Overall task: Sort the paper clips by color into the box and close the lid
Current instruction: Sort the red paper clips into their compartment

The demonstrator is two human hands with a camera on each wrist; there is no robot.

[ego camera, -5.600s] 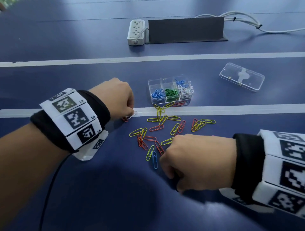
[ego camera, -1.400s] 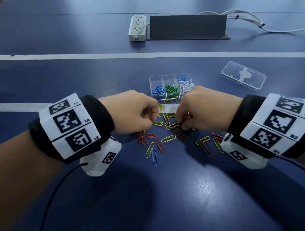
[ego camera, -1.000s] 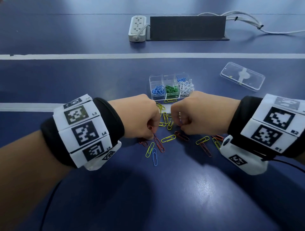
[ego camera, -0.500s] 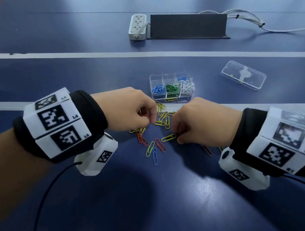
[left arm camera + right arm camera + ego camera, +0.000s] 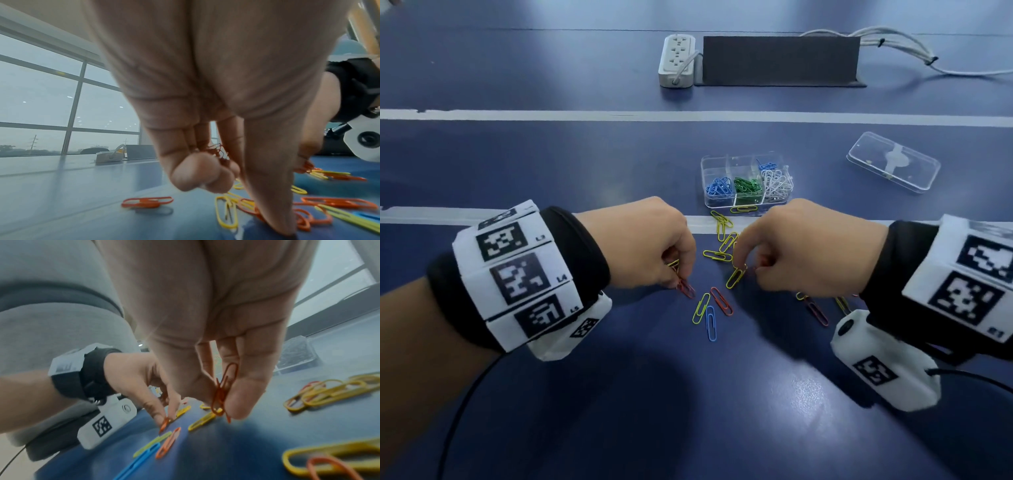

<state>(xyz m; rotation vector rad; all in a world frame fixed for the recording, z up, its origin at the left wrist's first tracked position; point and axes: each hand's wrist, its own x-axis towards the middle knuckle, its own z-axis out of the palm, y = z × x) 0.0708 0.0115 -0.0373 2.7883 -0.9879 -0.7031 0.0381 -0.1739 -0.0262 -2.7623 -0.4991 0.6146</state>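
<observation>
Loose red, yellow and blue paper clips (image 5: 710, 308) lie on the blue table in front of the clear compartment box (image 5: 709, 164), which holds blue, green and white clips. My left hand (image 5: 679, 279) grips a bunch of red clips (image 5: 216, 151) in its curled fingers, and a fingertip presses a red clip (image 5: 686, 288) on the table. My right hand (image 5: 748, 265) pinches several red clips (image 5: 223, 392) between thumb and fingers, just above a yellow clip (image 5: 736, 277).
The clear lid (image 5: 893, 166) lies apart at the right of the box. A white power strip (image 5: 676, 60), a dark panel (image 5: 779, 60) and cables stand at the far edge. White tape lines cross the table.
My left hand has come down and towards me onto a red clip on the table. My right hand's fingertips have lifted slightly off the pile, red clips still in them.
</observation>
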